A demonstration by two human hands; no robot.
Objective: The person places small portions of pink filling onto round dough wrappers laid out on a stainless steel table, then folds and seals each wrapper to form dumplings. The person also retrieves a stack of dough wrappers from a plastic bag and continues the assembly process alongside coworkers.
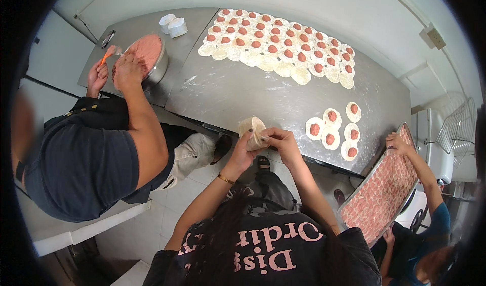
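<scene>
A stack of round, pale dumpling wrappers (249, 125) is in my hands at the table's near edge. My left hand (243, 151) is closed around the stack from below, thumb on its side. The fingers of my right hand (280, 142) pinch the stack's right edge. Several wrappers (268, 62) lie in overlapping rows at the far side of the table, most topped with a pink ball of meat filling (272, 49). The nearest ones are bare. Closer to my right hand, several more wrappers with filling (330, 138) lie in a loose group.
At left a co-worker (96, 154) holds an orange-handled tool (107, 55) over a metal bowl of pink filling (145, 53). Two white wrapped stacks (177, 27) stand behind it. At right another person (430, 220) holds a large tray of dumplings (379, 184) against the steel table (212, 91).
</scene>
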